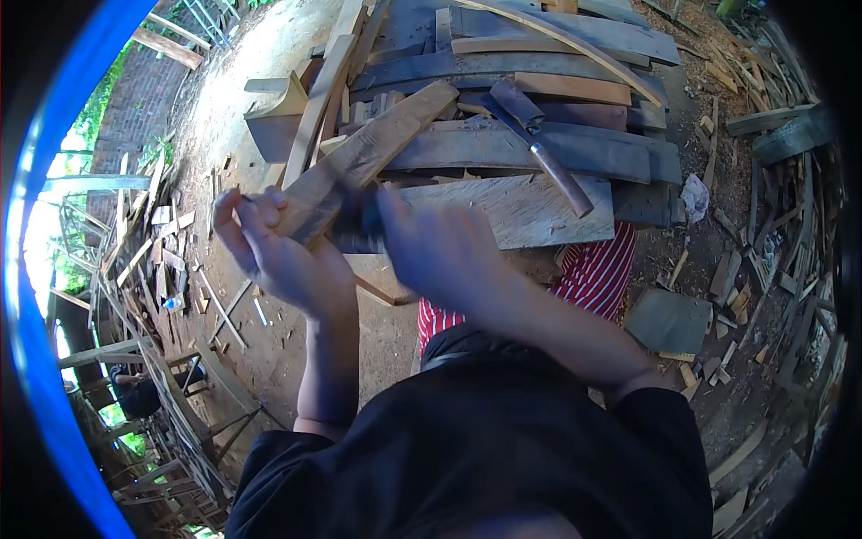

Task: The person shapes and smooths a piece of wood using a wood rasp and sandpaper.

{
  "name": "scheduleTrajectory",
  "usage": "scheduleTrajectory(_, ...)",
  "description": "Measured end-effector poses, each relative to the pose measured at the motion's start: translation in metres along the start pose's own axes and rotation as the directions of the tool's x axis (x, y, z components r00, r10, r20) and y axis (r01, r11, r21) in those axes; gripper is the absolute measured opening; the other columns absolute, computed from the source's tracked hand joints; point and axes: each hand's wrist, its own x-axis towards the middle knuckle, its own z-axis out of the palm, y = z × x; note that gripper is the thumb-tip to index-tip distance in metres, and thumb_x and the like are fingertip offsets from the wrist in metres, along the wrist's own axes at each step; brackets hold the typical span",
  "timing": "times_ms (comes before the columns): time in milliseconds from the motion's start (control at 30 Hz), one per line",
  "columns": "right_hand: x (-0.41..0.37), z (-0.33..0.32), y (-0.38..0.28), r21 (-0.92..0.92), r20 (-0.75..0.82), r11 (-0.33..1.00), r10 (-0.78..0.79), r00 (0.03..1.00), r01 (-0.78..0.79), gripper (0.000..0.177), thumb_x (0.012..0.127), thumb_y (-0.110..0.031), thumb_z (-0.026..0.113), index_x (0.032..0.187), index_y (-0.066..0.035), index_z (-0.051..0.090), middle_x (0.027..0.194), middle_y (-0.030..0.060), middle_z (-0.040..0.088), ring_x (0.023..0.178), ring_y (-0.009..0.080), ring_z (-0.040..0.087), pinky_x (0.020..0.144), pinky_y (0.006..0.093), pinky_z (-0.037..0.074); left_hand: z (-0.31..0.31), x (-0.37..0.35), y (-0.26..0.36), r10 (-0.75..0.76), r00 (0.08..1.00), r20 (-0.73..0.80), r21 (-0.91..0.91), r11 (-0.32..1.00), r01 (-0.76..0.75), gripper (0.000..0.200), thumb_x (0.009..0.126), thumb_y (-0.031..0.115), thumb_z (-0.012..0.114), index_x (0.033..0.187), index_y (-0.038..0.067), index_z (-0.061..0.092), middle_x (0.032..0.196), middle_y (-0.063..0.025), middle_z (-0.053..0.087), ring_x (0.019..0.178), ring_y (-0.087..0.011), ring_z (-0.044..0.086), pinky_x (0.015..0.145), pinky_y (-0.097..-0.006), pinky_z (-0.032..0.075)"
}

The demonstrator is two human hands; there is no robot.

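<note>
Presently, the board [382,133] slants across the planks [593,153] at left, near end against the left hand [292,262], whose grip cannot be determined; the blurred right hand [442,244] clenches a dark tool [362,216] beside it.

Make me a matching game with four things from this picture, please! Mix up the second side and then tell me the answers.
1. Striped trousers
2. Shirt
3. Wooden-handled tool
4. Left hand

A. Lying on the boards
B. At the lower end of the slanted plank
C. Red and white
D. Black

Pairs: 1-C, 2-D, 3-A, 4-B
</note>
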Motion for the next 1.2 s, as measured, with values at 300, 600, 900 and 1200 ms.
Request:
scheduleTrajectory(300, -0.014, -0.003, -0.001, 0.060, 0.023, 0.996, 0.060, 0.998, -0.061, 0.022, 0.080, -0.013, 0.054, 0.098, 0.000, 0.052, 0.065, 0.0137, 0.065, 0.057, 0.0298, 0.066, 0.052, 0.0420, 0.052, -0.018, 0.008, -0.008, -0.004, 0.998, 0.056, -0.075, 0.997, 0.008, 0.012, 0.096, 0.008, 0.046, 0.107, 0.009, 0.050, 0.074, -0.0004, 0.039, 0.077, -0.0146, 0.046, 0.084, -0.0339, 0.044)
scheduleTrajectory(600, -0.010, 0.012, 0.012, 0.007, 0.251, 0.988, 0.150, 0.956, -0.157, 0.025, 0.082, -0.016, 0.053, 0.103, -0.003, 0.051, 0.077, 0.0161, 0.067, 0.070, 0.0349, 0.068, 0.063, 0.0466, 0.053, -0.030, 0.017, -0.011, 0.033, 0.989, 0.143, -0.086, 0.996, -0.021, 0.010, 0.096, 0.008, 0.047, 0.105, 0.008, 0.050, 0.072, 0.0011, 0.037, 0.071, -0.0128, 0.043, 0.090, -0.0378, 0.043)
scheduleTrajectory(900, 0.012, 0.024, 0.043, 0.023, 0.092, 0.980, 0.195, 0.976, -0.198, 0.043, 0.086, -0.017, 0.056, 0.121, 0.003, 0.041, 0.068, 0.0212, 0.063, 0.063, 0.0390, 0.065, 0.059, 0.0477, 0.052, -0.028, 0.018, -0.009, 0.035, 0.981, 0.190, -0.069, 0.997, -0.022, 0.010, 0.096, 0.007, 0.045, 0.103, 0.010, 0.051, 0.073, 0.0014, 0.035, 0.072, -0.0121, 0.043, 0.090, -0.0365, 0.043)
scheduleTrajectory(1200, 0.039, 0.052, 0.082, 0.103, 0.016, 0.953, 0.283, 0.959, -0.283, 0.039, 0.090, -0.021, 0.048, 0.122, 0.000, 0.041, 0.070, 0.0218, 0.063, 0.064, 0.0390, 0.064, 0.058, 0.0505, 0.050, -0.025, 0.015, -0.007, 0.073, 0.954, 0.291, -0.034, 0.997, -0.066, 0.010, 0.097, 0.007, 0.044, 0.103, 0.007, 0.052, 0.069, 0.0017, 0.035, 0.070, -0.0111, 0.042, 0.090, -0.0356, 0.042)
